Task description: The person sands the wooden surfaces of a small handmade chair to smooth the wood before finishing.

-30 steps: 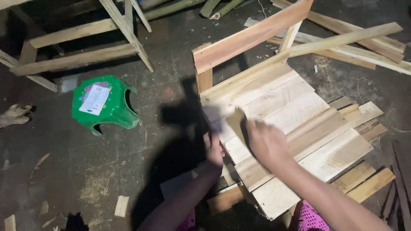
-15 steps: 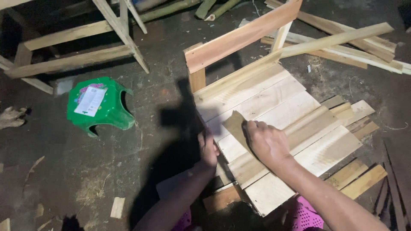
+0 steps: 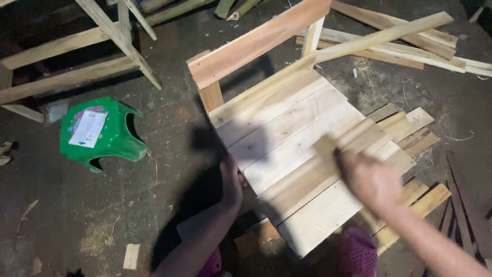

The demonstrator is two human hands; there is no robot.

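A wooden chair (image 3: 287,128), made of pale planks, stood on the dark dirt floor (image 3: 77,215) with its seat facing up toward the camera and its backrest board (image 3: 256,43) at the far side. The left hand (image 3: 231,179) rested against the near left edge of the seat, fingers curled loosely over the plank edge; how tightly it gripped could not be told. The right hand (image 3: 370,180) was over the right part of the seat and was blurred. It was closed around a small block (image 3: 325,145), tan in colour, that lay flat against the seat planks; whether this was wood or sanding paper could not be told.

Short board offcuts (image 3: 410,128) lay under and beside the chair at the right. Long wooden slats (image 3: 410,38) lay across the floor behind the backrest. At the left a green plastic stool (image 3: 105,136) lay tipped on the floor, with a white label on its top. Behind it stood a rough wooden frame (image 3: 77,56) of pale beams. A small wood scrap (image 3: 131,256) lay on the floor near the left forearm.
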